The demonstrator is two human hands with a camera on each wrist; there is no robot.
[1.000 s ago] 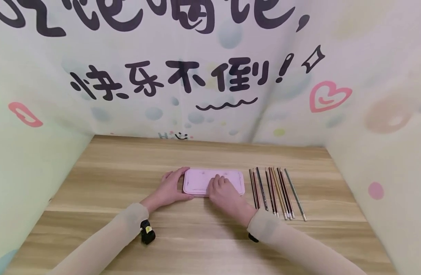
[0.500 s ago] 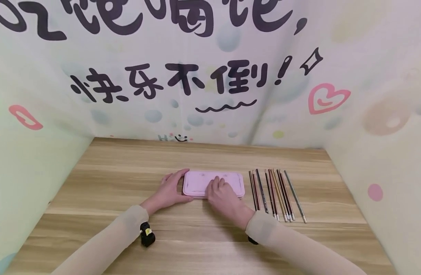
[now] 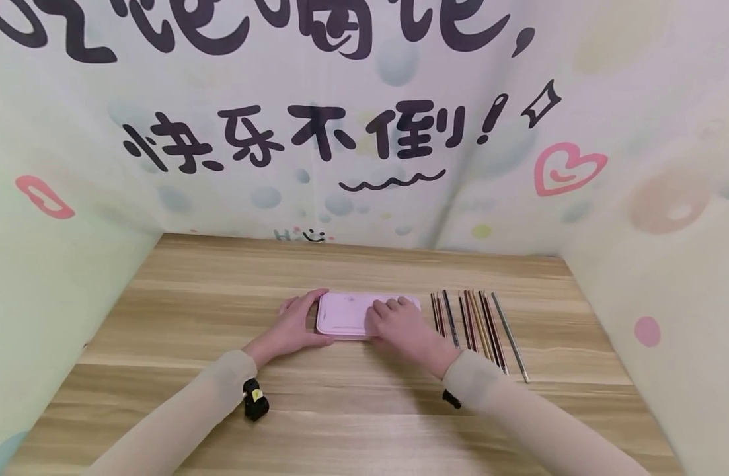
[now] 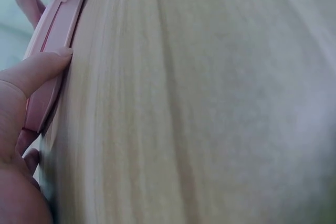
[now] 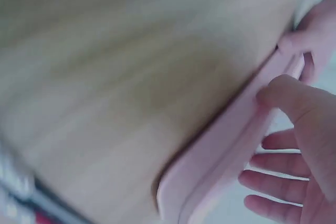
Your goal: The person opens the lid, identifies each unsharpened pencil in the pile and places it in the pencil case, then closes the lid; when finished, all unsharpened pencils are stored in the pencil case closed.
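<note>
A pink pencil case (image 3: 346,314) lies closed on the table, its long side facing the person. My left hand (image 3: 289,327) grips its left end, thumb on the front side and fingers round the back corner. Over the right half of the lid is my right hand (image 3: 406,330). In the right wrist view, that hand's thumb touches the front side near the seam, and its other fingers are loosely bent over the lid, holding nothing. A small latch notch shows on the case's front in the left wrist view. The right hand hides part of the lid.
Several pencils (image 3: 468,324) lie roughly side by side to the right of the case, the right forearm covering some lower ends. The wood-grain table (image 3: 352,416) meets printed fabric walls (image 3: 316,198) at the back and sides.
My right hand has shifted right along the front of the pencil case, toward its right end. My left hand and the case have stayed in place.
</note>
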